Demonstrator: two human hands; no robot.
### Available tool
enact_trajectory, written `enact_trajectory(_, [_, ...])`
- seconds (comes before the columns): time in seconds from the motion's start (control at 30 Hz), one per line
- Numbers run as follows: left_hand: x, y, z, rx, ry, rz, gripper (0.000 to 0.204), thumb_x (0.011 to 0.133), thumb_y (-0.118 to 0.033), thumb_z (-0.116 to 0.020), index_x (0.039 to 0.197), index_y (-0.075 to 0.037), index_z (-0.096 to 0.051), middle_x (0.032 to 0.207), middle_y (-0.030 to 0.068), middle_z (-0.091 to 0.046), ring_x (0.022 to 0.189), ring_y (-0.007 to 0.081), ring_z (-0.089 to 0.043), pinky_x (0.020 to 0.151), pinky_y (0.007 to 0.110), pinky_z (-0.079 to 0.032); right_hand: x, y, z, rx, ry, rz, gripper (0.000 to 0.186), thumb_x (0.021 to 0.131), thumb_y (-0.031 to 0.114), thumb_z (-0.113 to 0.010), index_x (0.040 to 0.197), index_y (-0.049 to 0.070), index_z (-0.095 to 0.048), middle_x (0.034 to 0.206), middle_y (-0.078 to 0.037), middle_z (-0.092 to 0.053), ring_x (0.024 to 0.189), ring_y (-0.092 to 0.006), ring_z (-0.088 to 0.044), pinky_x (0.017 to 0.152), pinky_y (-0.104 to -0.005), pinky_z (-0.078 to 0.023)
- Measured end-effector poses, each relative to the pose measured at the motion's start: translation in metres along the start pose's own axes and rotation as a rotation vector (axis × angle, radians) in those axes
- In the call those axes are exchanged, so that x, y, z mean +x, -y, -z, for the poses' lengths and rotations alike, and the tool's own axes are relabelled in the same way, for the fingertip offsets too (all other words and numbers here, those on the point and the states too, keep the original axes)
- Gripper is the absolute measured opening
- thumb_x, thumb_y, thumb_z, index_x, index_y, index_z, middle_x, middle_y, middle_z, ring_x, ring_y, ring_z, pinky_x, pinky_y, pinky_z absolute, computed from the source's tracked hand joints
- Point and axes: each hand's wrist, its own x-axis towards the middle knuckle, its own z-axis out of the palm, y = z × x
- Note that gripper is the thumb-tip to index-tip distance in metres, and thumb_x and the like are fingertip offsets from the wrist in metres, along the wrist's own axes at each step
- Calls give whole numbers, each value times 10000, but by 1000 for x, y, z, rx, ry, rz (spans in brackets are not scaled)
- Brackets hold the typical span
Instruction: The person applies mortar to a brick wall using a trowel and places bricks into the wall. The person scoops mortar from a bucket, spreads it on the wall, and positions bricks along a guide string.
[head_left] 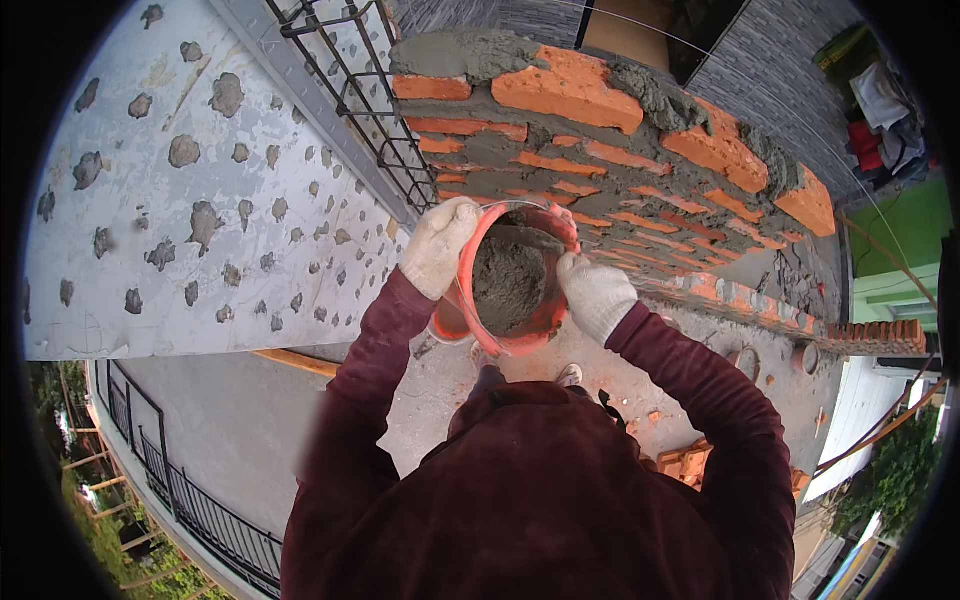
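Observation:
An orange-red bucket (pixel 545 318) with grey mortar (pixel 508 281) inside is held tilted toward me, close against a brick wall (pixel 600 150). My left hand (pixel 438 246), in a white glove, grips the bucket's rim on the left. My right hand (pixel 595 296), also in a white glove, grips the rim on the right. Both arms wear dark red sleeves. Wet mortar (pixel 470 52) lies on the wall's top course of orange bricks.
A grey concrete column (pixel 200 180) dotted with mortar patches stands at left, with steel rebar (pixel 370 110) beside it. Broken bricks (pixel 685 462) lie on the slab below. A black railing (pixel 190 500) edges the floor at lower left.

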Motion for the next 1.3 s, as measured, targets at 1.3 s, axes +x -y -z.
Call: enact_trajectory(1.3, [-394, 532, -160, -309, -1305, 945, 331, 1066, -355, -616, 968, -40, -638, 814, -45, -567, 751, 66, -495, 680, 262, -434, 253, 55, -468, -262, 653, 366, 360, 881, 106, -666, 1237, 129, -714, 1195, -132, -741, 1115, -337, -713, 936, -473, -579])
